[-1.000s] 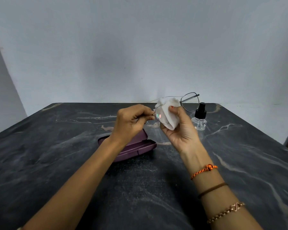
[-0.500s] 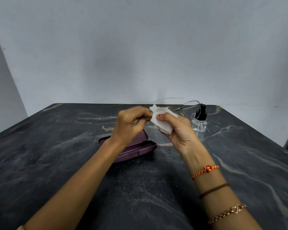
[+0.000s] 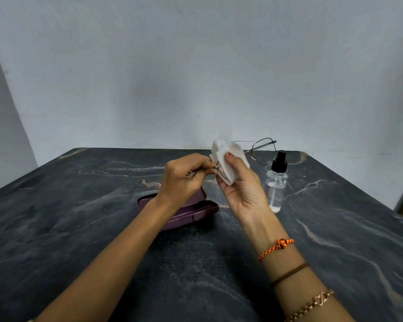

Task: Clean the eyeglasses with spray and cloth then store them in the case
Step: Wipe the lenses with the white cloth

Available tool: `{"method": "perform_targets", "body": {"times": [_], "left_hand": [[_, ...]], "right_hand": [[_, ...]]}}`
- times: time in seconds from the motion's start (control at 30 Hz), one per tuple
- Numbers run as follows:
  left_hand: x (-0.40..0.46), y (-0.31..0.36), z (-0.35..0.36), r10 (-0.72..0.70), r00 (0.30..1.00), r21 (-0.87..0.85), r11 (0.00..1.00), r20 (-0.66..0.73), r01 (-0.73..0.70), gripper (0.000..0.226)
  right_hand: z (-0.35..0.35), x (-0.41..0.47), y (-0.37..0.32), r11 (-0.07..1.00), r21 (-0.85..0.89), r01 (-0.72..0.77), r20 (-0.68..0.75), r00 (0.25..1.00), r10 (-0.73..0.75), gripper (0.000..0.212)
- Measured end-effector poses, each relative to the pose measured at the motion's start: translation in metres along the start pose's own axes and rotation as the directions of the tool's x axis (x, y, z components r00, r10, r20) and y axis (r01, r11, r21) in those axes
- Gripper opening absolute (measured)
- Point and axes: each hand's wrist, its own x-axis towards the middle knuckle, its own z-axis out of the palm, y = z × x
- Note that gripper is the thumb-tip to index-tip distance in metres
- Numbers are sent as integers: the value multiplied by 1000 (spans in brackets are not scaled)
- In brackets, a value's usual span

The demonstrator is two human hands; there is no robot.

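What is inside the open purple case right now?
The visible part of the purple case looks empty; the left hand and forearm cover the rest. The eyeglasses are held up, one lens wrapped in the white cloth in the right hand.

Compared with half a second ago, the thin wire-framed eyeglasses have tipped back up: the free lens now stands higher, its rim rising above the far edge of the dark marbled table against the wall, much as it did a second ago. The folded white cleaning cloth has risen with it and opened out, its upper corners now poking up over the table edge rather than lying flat over the fingers. The right hand has turned more upright, thumb pressed on the cloth over the near lens. The left hand has lifted slightly, its grip on the frame's end now meeting the cloth's lower edge.
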Motion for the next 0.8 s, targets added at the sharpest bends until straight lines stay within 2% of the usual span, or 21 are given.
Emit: {"method": "perform_targets", "body": {"times": [0.17,0.27,0.33,0.43,0.5,0.57,0.67,0.8], "left_hand": [[2,-4,-6,11,1000,78,997,-14,-10,6],[4,-4,-9,10,998,74,997,-57,-6,10],[5,-3,-10,11,998,63,998,-62,-7,12],[4,-3,-10,22,999,46,999,-28,-21,15],[2,-3,-7,30,1000,30,999,8,-30,15],[1,-3,-4,33,999,26,999,29,-34,9],[0,-3,-2,41,998,38,998,39,-43,7],[0,-3,-3,54,998,57,997,41,-56,10]], "right_hand": [[-5,3,-6,961,-275,24,81,997,-1,12],[-6,4,-5,932,-361,38,50,999,-21,10],[-5,5,-2,962,-273,12,-11,1000,-15,7],[-2,1,-2,1000,-4,-16,-81,997,15,8],[0,-1,-3,985,172,-16,-104,994,34,7],[2,-3,-3,965,262,-9,-107,994,38,6],[4,-3,-1,973,230,-4,-95,995,26,7],[1,-2,-2,999,33,-9,-48,999,11,10]]}}
